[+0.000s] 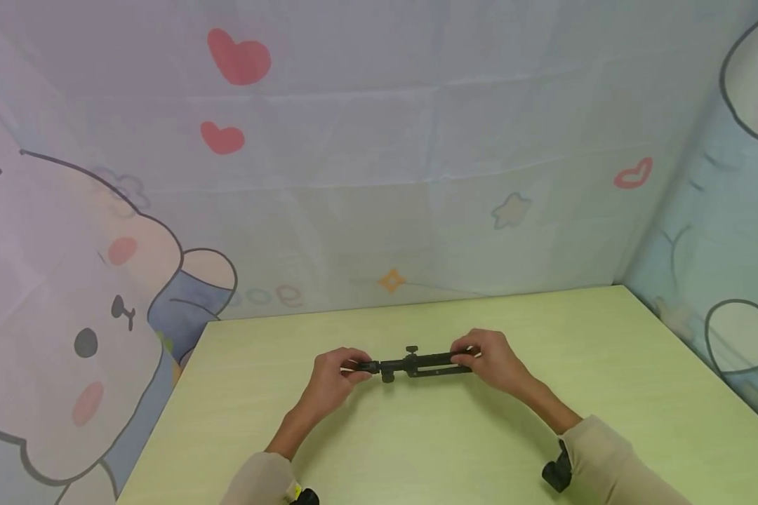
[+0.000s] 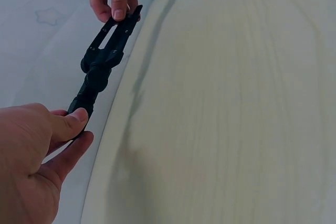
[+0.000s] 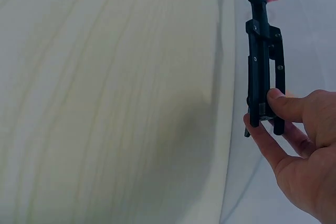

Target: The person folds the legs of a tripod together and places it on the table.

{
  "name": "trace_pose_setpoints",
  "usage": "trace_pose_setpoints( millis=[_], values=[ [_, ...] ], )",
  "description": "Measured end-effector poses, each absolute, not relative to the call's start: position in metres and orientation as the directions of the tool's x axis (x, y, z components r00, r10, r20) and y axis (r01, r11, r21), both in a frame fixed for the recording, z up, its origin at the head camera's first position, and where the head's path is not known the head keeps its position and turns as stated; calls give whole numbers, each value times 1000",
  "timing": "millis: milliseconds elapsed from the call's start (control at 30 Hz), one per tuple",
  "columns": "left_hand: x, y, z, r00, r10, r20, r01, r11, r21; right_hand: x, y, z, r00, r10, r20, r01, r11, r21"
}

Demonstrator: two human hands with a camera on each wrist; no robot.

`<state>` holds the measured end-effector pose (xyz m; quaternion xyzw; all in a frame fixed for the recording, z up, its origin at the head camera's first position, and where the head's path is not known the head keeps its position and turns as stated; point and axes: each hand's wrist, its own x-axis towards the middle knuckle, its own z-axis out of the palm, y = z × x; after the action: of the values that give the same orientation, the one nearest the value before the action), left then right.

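Observation:
A small black tripod [image 1: 410,363] with its legs folded together is held level above the table by both hands. My left hand [image 1: 333,382] pinches its narrow head end between thumb and fingers. At the other end, my right hand [image 1: 494,361] grips the tips of the legs [image 3: 260,77], thumb on one side and fingers on the other. One knob [image 1: 411,348] sticks up from the tripod's middle, and another knob [image 1: 388,376] hangs below nearer the left hand. In the left wrist view, a gap shows between the legs [image 2: 123,35].
The pale yellow-green table [image 1: 417,449] spreads under both hands, its far edge meeting a cloth backdrop [image 1: 366,140] with printed hearts and cartoon figures. A side cloth [image 1: 720,245] stands along the right. Dark devices sit at both wrists, one below the right sleeve [image 1: 613,456].

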<state>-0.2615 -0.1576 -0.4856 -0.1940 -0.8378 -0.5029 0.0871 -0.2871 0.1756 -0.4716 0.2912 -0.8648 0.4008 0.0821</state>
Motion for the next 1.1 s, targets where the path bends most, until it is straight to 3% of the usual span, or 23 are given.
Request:
trace_pose_setpoints(
  millis=[367, 1100],
  values=[
    [-265, -156, -499, -887, 312, 340, 459, 523, 718, -292, 176, -490, -787, -475, 392, -613, 541, -575],
    [-271, -150, -502, -889, 325, 322, 457, 598, 658, -299, 175, -492, -848, -434, 305, -522, 578, -627]
  ],
)
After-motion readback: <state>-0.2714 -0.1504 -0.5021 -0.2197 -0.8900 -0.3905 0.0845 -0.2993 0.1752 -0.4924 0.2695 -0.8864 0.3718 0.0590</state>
